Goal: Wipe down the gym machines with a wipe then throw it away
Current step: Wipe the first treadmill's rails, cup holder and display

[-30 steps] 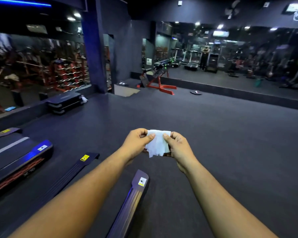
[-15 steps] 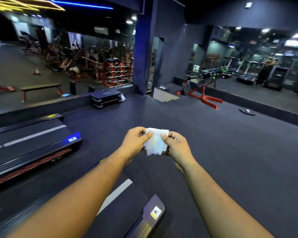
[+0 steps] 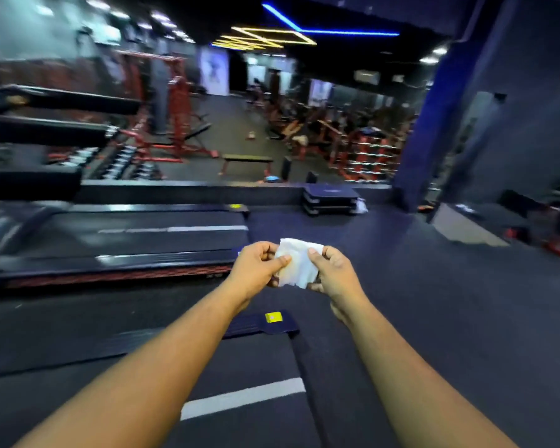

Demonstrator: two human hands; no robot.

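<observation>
White wipe (image 3: 299,265), crumpled and partly folded, held in the air between both hands above the dark floor; treadmill (image 3: 117,244) with black belt and white stripe to the left, a second treadmill deck (image 3: 240,383) directly below the forearms

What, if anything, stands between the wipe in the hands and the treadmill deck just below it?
Nothing visible does. The left hand and right hand pinch the white wipe in mid-air in front of the person. Below it lie the treadmill deck and bare floor, with open air in between.
</observation>
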